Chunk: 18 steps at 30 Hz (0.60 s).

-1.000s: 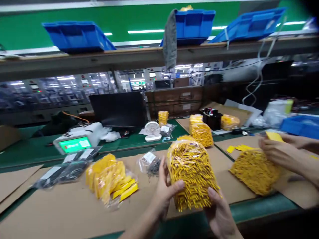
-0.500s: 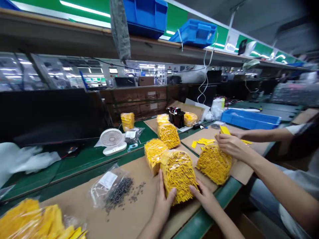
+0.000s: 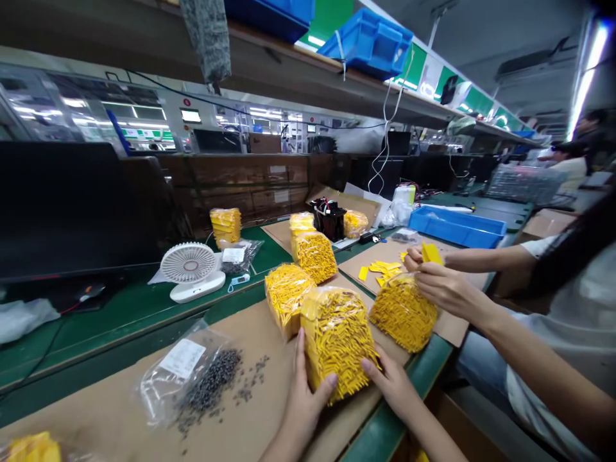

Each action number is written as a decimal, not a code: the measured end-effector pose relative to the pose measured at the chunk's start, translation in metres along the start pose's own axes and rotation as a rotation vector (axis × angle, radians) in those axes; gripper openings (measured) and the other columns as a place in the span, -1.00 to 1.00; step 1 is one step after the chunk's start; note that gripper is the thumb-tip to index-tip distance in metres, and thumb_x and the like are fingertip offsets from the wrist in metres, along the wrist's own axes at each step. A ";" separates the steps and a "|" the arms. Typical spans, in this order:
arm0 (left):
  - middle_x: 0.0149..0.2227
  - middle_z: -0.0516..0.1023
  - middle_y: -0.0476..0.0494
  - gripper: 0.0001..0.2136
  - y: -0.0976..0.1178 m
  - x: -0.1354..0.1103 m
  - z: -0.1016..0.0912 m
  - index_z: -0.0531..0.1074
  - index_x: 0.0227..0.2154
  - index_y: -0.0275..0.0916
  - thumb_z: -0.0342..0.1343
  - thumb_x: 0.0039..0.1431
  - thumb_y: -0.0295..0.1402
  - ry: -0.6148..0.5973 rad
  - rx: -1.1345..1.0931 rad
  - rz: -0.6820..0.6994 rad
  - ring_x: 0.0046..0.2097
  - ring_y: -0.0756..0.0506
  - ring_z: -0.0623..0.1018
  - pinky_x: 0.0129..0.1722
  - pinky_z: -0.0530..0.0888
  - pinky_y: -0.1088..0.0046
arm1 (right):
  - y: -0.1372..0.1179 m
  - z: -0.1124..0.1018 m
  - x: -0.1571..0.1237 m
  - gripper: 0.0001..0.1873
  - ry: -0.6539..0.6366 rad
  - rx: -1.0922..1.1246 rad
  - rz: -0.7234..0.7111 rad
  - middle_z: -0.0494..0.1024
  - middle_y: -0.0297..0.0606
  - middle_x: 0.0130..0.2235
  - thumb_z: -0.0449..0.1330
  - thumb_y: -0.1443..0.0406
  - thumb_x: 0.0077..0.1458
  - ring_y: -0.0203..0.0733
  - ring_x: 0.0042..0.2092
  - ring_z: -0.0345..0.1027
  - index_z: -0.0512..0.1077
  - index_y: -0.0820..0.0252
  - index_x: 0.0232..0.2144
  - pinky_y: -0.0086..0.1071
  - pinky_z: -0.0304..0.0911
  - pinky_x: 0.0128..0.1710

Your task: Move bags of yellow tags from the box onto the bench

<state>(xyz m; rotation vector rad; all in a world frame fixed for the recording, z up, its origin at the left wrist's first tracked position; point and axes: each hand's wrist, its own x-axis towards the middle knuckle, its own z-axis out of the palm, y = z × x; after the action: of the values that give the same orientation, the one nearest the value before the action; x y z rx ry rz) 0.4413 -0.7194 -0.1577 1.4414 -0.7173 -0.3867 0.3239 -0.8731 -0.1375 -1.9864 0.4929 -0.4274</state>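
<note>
I have a clear plastic bag of yellow pieces (image 3: 339,343) grasped between my two hands, close to the front edge of the desk (image 3: 414,378) and above its cardboard sheet (image 3: 269,410); I cannot tell whether the bag's underside bears on the cardboard. My left hand (image 3: 304,394) has its fingers along the bag's left side and its thumb on the front face, low down. My right hand (image 3: 392,383) presses the lower right side, its forearm reaching in over the desk's front edge. Just behind my bag, to its left, stands a second yellow bag (image 3: 289,295), with a third yellow bag (image 3: 315,256) beyond it toward the back edge. Farther left on the cardboard lies an open clear bag with a white label (image 3: 181,359), small dark pieces (image 3: 212,382) spilling from it toward me. A white fan (image 3: 190,264) stands on the green surface nearer the back edge. Along the front edge to my right, a co-worker's hands (image 3: 440,285) hold a yellow strip (image 3: 432,253) above another filled bag (image 3: 403,316), with loose yellow strips (image 3: 382,268) lying behind it.
</note>
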 end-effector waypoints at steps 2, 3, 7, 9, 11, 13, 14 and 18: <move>0.27 -0.21 -0.11 -0.19 -0.002 0.000 -0.001 -0.26 0.22 -0.14 0.06 0.03 -0.03 -0.009 0.000 0.012 0.26 -0.14 -0.09 0.25 -0.08 0.25 | 0.000 -0.001 0.001 -0.36 -0.006 0.006 -0.009 0.27 -0.09 0.05 -0.03 -0.06 0.10 -0.08 0.07 0.14 0.16 0.28 0.06 -0.22 0.07 0.08; 0.27 -0.21 -0.10 -0.20 -0.003 0.001 -0.001 -0.26 0.22 -0.13 0.06 0.03 -0.04 -0.010 0.005 0.018 0.26 -0.14 -0.09 0.25 -0.09 0.25 | 0.001 -0.001 0.002 -0.36 -0.011 0.007 -0.011 0.28 -0.08 0.05 -0.03 -0.06 0.11 -0.08 0.07 0.15 0.16 0.29 0.05 -0.21 0.08 0.08; 0.27 -0.18 -0.12 -0.20 -0.006 0.001 -0.001 -0.25 0.22 -0.13 0.08 0.03 -0.06 -0.008 0.001 0.028 0.26 -0.15 -0.07 0.25 -0.09 0.25 | 0.006 -0.003 0.005 -0.32 -0.021 0.007 0.007 0.25 -0.05 0.07 0.00 -0.07 0.07 -0.03 0.11 0.09 0.15 0.32 0.06 -0.19 0.04 0.12; 0.26 -0.18 -0.13 -0.20 -0.005 0.001 -0.002 -0.24 0.22 -0.15 0.09 0.02 -0.07 -0.009 -0.006 0.030 0.26 -0.16 -0.06 0.25 -0.08 0.25 | 0.007 -0.002 0.005 -0.31 0.004 0.007 0.014 0.26 -0.05 0.07 0.01 -0.07 0.06 -0.01 0.12 0.08 0.16 0.33 0.05 -0.17 0.03 0.13; 0.26 -0.17 -0.15 -0.19 -0.002 0.000 -0.003 -0.24 0.22 -0.17 0.09 0.02 -0.08 -0.013 0.002 0.027 0.26 -0.16 -0.06 0.25 -0.07 0.26 | 0.006 -0.001 0.004 -0.32 0.033 0.008 0.008 0.27 -0.03 0.05 0.01 -0.07 0.06 -0.01 0.11 0.09 0.17 0.34 0.04 -0.15 0.01 0.14; 0.26 -0.18 -0.18 -0.18 0.001 0.000 -0.004 -0.25 0.22 -0.20 0.09 0.02 -0.09 -0.028 0.016 0.022 0.26 -0.16 -0.06 0.25 -0.06 0.26 | 0.005 -0.001 0.002 -0.31 0.036 0.005 0.012 0.27 -0.02 0.05 0.01 -0.08 0.06 0.00 0.11 0.10 0.17 0.35 0.04 -0.14 0.01 0.13; 0.26 -0.18 -0.19 -0.18 0.003 0.000 -0.005 -0.26 0.22 -0.21 0.09 0.03 -0.09 -0.037 0.023 0.019 0.26 -0.16 -0.07 0.25 -0.06 0.26 | 0.006 -0.001 0.002 -0.31 0.030 0.006 0.021 0.27 -0.02 0.05 0.01 -0.08 0.06 0.00 0.10 0.11 0.18 0.34 0.03 -0.14 0.01 0.13; 0.26 -0.18 -0.22 -0.18 0.006 -0.001 -0.006 -0.26 0.22 -0.24 0.08 0.03 -0.07 -0.041 0.025 0.017 0.26 -0.15 -0.06 0.24 -0.05 0.27 | 0.014 -0.001 0.002 -0.26 0.027 -0.001 0.072 0.28 -0.03 0.05 0.03 -0.12 0.02 0.02 0.10 0.10 0.18 0.34 0.04 -0.10 -0.01 0.14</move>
<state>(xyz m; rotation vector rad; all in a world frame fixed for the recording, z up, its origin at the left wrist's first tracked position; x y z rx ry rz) 0.4437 -0.7132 -0.1519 1.4536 -0.7692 -0.3969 0.3230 -0.8808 -0.1496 -1.9595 0.5792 -0.4096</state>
